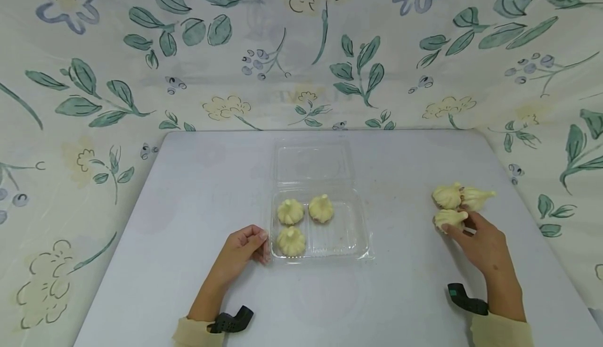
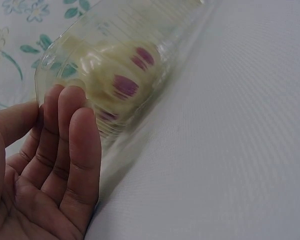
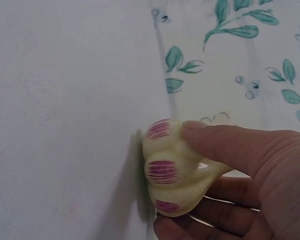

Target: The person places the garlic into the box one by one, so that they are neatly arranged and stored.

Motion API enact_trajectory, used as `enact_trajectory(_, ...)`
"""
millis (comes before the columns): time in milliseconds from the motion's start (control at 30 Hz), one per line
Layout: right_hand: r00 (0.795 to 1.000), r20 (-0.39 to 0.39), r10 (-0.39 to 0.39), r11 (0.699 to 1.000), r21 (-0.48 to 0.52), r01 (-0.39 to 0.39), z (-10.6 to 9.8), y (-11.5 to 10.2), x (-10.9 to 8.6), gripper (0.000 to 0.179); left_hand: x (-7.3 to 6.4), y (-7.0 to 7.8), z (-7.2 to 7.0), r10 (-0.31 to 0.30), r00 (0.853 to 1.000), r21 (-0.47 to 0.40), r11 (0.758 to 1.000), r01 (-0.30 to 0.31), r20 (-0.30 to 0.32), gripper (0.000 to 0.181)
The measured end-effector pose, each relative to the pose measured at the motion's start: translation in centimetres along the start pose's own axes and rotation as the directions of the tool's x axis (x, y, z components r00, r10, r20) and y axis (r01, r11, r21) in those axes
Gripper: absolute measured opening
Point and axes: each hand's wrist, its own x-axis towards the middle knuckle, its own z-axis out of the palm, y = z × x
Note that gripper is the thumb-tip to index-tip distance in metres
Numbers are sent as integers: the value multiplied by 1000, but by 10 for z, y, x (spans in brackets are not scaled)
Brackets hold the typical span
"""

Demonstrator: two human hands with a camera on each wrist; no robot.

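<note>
My right hand (image 1: 487, 245) grips a pale garlic bulb (image 1: 447, 220) between thumb and fingers. Purple streaks show on that bulb (image 3: 162, 170) in the right wrist view, where its underside is close to the white tabletop. Two more garlic bulbs, one rounded (image 1: 446, 196) and one with a long neck (image 1: 476, 198), lie just beyond it. At the middle, a clear plastic clamshell container (image 1: 339, 237) lies with its lid (image 1: 313, 161) folded back. Three garlic bulbs (image 1: 291, 241) sit in its left and middle parts. My left hand (image 1: 242, 250) pinches the container's left rim (image 2: 39, 82).
The white table (image 1: 202, 179) carries the container and the bulbs. Floral cloth (image 1: 264, 33) hangs behind the table and along its sides. A black wrist device (image 1: 231, 320) is strapped at the left sleeve, another (image 1: 466, 300) at the right.
</note>
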Motion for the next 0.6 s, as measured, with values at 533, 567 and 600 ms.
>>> enact_trajectory(533, 1000, -10, -18, 1000, 3, 18, -8, -17, -5, 86, 1, -1, 0, 5, 1000, -1, 1000, -5, 0, 30)
enact_trajectory(567, 1000, -16, -24, 1000, 7, 24, -8, -19, -6, 85, 1, -1, 0, 4, 1000, -1, 1000, -4, 0, 30)
enact_trajectory(600, 999, -22, -30, 999, 11, 30, -9, -21, -7, 85, 1, -2, 0, 4, 1000, -1, 1000, -4, 0, 30)
